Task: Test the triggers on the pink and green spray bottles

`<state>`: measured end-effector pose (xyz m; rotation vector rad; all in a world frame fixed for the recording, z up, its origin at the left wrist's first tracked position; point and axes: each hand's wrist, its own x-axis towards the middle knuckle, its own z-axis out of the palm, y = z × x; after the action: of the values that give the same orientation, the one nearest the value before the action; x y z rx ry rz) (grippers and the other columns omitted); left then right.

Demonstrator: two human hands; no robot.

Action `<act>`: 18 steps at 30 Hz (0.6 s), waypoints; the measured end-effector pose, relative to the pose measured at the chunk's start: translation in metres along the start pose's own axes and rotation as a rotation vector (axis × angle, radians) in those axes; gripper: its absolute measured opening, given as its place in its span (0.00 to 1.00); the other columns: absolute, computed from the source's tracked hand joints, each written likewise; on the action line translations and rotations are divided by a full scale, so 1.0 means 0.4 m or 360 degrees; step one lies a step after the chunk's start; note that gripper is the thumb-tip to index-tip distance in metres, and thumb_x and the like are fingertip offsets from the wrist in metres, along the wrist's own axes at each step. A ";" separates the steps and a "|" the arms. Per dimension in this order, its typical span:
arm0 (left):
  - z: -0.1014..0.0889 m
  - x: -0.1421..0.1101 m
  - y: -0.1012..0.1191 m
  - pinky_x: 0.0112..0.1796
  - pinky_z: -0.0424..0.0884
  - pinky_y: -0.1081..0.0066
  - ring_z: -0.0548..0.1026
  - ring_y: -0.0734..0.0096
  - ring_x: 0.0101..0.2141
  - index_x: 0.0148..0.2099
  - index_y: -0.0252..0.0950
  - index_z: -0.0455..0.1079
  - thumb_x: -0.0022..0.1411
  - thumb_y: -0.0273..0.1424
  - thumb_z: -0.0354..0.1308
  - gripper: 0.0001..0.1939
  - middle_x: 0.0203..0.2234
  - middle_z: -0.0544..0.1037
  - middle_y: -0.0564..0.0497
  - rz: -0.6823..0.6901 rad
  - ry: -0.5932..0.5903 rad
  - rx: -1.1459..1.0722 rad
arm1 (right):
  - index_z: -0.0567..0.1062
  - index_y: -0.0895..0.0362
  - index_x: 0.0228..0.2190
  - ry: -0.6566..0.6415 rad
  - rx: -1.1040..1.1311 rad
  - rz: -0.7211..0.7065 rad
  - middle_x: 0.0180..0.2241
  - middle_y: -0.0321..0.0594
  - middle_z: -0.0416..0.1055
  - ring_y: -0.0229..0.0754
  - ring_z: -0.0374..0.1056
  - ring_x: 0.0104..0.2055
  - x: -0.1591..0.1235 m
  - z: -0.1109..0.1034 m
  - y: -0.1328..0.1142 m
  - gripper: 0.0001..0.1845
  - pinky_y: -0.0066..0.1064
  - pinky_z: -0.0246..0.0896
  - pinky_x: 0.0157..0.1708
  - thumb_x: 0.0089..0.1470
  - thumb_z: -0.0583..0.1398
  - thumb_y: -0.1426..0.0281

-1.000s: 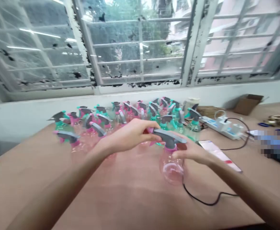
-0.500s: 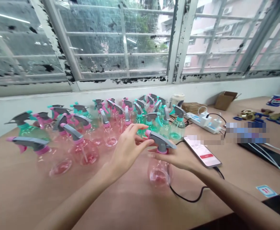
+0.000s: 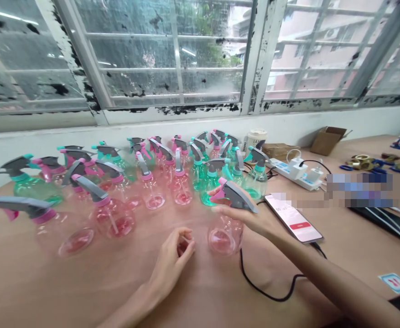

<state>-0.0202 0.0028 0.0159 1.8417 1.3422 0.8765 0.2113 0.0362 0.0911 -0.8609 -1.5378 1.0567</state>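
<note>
In the head view, the left hand (image 3: 172, 257) is now down by the table (image 3: 63, 287), left of the bottle (image 3: 224, 237); half a second ago it was up at the spray head (image 3: 239, 198). The pink trigger (image 3: 218, 195), then hidden behind the fingers, now shows. The right hand (image 3: 246, 219) remains at the neck.

Across the brown table, pink bottles (image 3: 114, 219) and green bottles (image 3: 200, 180) crowd together toward the wall under a barred window (image 3: 158, 64) with peeling paint on its frame. To the right lie a lit phone (image 3: 293, 218), a white power strip (image 3: 297, 175) with plugs in it, and a small card (image 3: 396, 283). A cup (image 3: 256, 137) and an open carton (image 3: 328, 140) stand farther back. A black cable (image 3: 282, 299) curves over the near side.

The left hand is released, its fingers loosely curled toward the thumb, just apart from the bottle. The right hand grasps the bottle around its neck, below the spray head. The bottle is about upright, in front of the green ones; whether its base touches the table I cannot tell.
</note>
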 end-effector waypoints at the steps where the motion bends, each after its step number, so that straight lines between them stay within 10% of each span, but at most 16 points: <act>1: 0.002 0.001 -0.001 0.33 0.71 0.67 0.75 0.68 0.31 0.45 0.38 0.63 0.65 0.37 0.51 0.10 0.34 0.74 0.51 -0.0010 -0.0010 0.0006 | 0.72 0.49 0.49 0.0003 0.0005 -0.0014 0.44 0.39 0.76 0.46 0.72 0.50 0.008 0.000 0.003 0.26 0.44 0.66 0.54 0.47 0.69 0.63; 18: -0.011 -0.003 0.006 0.32 0.70 0.70 0.75 0.68 0.29 0.42 0.38 0.65 0.64 0.35 0.51 0.07 0.30 0.77 0.52 0.0008 -0.0096 0.0118 | 0.74 0.52 0.44 -0.0174 0.0110 -0.0108 0.40 0.38 0.75 0.42 0.73 0.44 0.069 0.016 0.034 0.20 0.34 0.69 0.43 0.47 0.68 0.67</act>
<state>-0.0230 0.0018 0.0201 1.9132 1.3493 0.7769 0.1993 0.0652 0.0874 -0.7084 -1.6005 1.1164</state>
